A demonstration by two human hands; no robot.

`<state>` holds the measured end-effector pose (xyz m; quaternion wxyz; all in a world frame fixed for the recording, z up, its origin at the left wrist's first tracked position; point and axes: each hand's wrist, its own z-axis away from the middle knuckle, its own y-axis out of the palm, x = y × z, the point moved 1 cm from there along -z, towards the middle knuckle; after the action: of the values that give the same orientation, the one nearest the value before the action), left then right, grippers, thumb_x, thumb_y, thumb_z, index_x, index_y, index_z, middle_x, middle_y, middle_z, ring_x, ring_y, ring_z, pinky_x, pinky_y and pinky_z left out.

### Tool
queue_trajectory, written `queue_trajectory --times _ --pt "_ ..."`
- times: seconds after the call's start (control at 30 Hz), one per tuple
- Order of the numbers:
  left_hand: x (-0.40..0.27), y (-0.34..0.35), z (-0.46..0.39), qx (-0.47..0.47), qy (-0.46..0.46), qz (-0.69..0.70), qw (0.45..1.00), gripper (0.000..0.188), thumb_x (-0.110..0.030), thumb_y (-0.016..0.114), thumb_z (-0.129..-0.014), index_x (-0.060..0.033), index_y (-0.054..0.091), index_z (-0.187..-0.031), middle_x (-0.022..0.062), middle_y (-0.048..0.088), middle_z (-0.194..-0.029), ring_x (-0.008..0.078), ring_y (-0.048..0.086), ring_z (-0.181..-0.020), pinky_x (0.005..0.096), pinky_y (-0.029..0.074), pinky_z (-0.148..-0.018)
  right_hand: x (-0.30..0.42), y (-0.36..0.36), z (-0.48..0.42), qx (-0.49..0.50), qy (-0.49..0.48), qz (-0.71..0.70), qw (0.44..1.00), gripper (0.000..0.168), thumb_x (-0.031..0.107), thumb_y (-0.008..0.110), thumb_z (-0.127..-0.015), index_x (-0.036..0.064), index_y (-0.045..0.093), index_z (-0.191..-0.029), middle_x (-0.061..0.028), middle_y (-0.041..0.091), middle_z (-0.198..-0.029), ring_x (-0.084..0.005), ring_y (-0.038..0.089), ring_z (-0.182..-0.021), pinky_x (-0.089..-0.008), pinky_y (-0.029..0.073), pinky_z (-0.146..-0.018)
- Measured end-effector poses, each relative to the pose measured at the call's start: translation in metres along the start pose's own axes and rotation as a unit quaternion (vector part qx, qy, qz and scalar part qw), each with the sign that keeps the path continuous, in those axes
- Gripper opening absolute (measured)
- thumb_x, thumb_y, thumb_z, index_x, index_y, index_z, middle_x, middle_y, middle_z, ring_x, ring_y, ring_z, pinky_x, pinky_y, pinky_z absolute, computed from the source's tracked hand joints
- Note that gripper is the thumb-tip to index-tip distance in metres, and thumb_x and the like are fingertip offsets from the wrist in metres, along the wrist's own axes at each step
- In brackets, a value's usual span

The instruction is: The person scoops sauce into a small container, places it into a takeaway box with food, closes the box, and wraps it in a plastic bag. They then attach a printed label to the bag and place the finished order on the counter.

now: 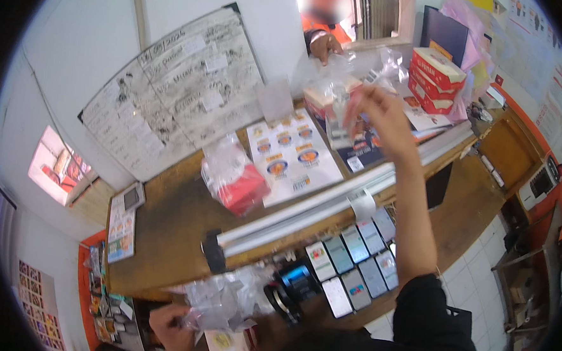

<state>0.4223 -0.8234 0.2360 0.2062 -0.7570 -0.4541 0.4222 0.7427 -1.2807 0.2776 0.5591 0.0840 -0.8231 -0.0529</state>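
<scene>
My right hand (375,113) reaches over the counter beside a clear plastic bag (337,97) with a red and white food box inside. Its fingers are blurred, and whether they grip the bag is unclear. A person's hand (325,46) at the wall opening touches or nears the top of that bag. My left hand (175,325), low in the view, has its fingers closed on the edge of crumpled clear plastic bags (231,297). Below these bags lies a white and red box (227,342). Another bagged red box (242,188) sits on the wooden counter (164,226).
Red and white boxes (436,81) are stacked at the back right. Menu sheets (293,159) lie on the counter. A white rail (308,208) runs along its front edge. Several phones (356,246) and a small printer (289,285) occupy the lower shelf.
</scene>
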Motion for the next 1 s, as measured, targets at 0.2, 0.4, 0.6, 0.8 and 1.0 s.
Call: queue_trajectory --times 0.2,0.4,0.6,0.8,1.0 --pt "-0.093 0.026 -0.021 0.092 -0.006 0.316 0.944 0.032 -0.001 0.070 -0.074 0.0022 0.078 -0.105 0.0157 0.077 -0.087 0.0210 0.072 -0.074 0.0284 0.053 -0.070 -0.150 0.081 0.251 0.565 0.197 -0.044 0.800 0.049 0.035 0.072 -0.095 0.000 0.063 -0.129 -0.0108 0.074 -0.108 -0.0202 0.074 -0.092 -0.0324 0.060 -0.078" --pt "-0.099 0.014 0.052 0.091 -0.199 0.371 0.903 0.032 0.005 0.074 -0.082 0.0056 0.075 -0.114 0.0103 0.077 -0.091 0.0112 0.070 -0.080 0.0240 0.054 -0.073 -0.103 0.143 0.357 0.445 -0.052 0.183 0.875 0.049 0.027 0.077 -0.084 0.000 0.066 -0.123 -0.0108 0.074 -0.113 -0.0238 0.072 -0.100 -0.0365 0.058 -0.083" --pt "-0.060 -0.018 0.118 -0.042 -0.318 0.379 0.868 0.022 -0.006 0.071 -0.093 0.0054 0.072 -0.112 0.0071 0.075 -0.088 0.0088 0.068 -0.074 0.0212 0.052 -0.070 -0.071 0.108 0.346 0.365 0.216 -0.397 0.814 0.027 0.011 0.079 -0.086 -0.006 0.070 -0.105 -0.0143 0.071 -0.077 -0.0232 0.070 -0.063 -0.0307 0.058 -0.057" --pt "-0.040 -0.001 0.145 -0.040 -0.274 0.348 0.896 0.048 -0.017 0.072 -0.096 0.0044 0.056 -0.136 0.0086 0.072 -0.107 0.0157 0.064 -0.092 0.0313 0.051 -0.086 -0.047 0.094 0.377 0.216 0.367 -0.276 0.862 0.042 0.013 0.091 -0.075 -0.004 0.070 -0.108 -0.0116 0.071 -0.095 -0.0201 0.071 -0.078 -0.0317 0.059 -0.064" --pt "-0.100 0.016 0.164 0.032 -0.200 0.184 0.962 0.039 -0.023 0.080 -0.090 -0.0018 0.064 -0.119 0.0058 0.070 -0.095 0.0134 0.064 -0.085 0.0302 0.051 -0.079 -0.027 0.115 0.404 0.189 0.366 -0.143 0.900 0.028 0.017 0.086 -0.082 0.003 0.071 -0.101 -0.0035 0.070 -0.091 -0.0118 0.065 -0.084 -0.0279 0.052 -0.073"
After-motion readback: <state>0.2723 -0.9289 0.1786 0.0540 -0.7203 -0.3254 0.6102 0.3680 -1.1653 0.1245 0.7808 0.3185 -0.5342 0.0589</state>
